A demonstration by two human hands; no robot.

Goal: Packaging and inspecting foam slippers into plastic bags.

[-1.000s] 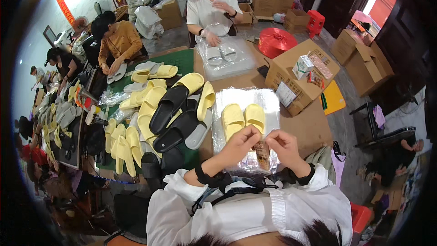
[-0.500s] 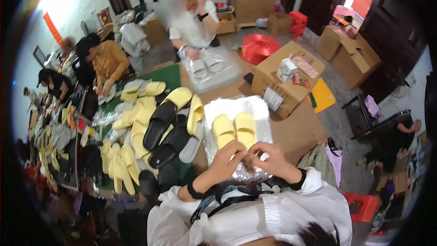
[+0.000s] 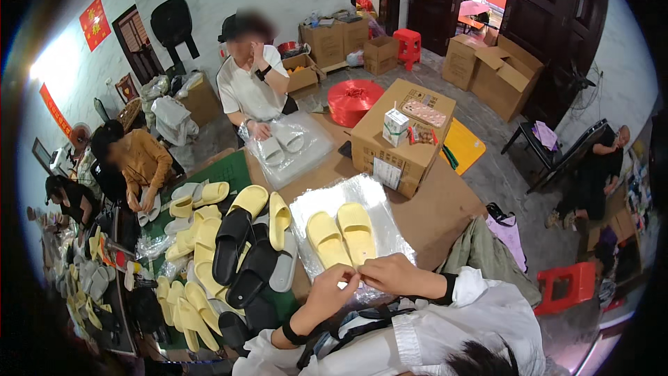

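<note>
a pair of yellow slides (image 3: 358,221) lies side by side on the stack of clear plastic bags (image 3: 392,239). your l hand (image 3: 332,295) & r hand (image 3: 396,275) meet by the heels, fingertips pinched tog.; can't tell if either grips anything. black slides (image 3: 252,275) pile w/ more yellow ones (image 3: 206,237) to your l; cardboard carton (image 3: 369,147) stands beyond, to the r.

The left hand (image 3: 335,288) and right hand (image 3: 390,274) are held together by the near ends of two yellow slide sandals (image 3: 356,223), laid on clear plastic bags (image 3: 391,231); black slide sandals (image 3: 231,238) are piled leftward on the surface (image 3: 449,217).
</note>
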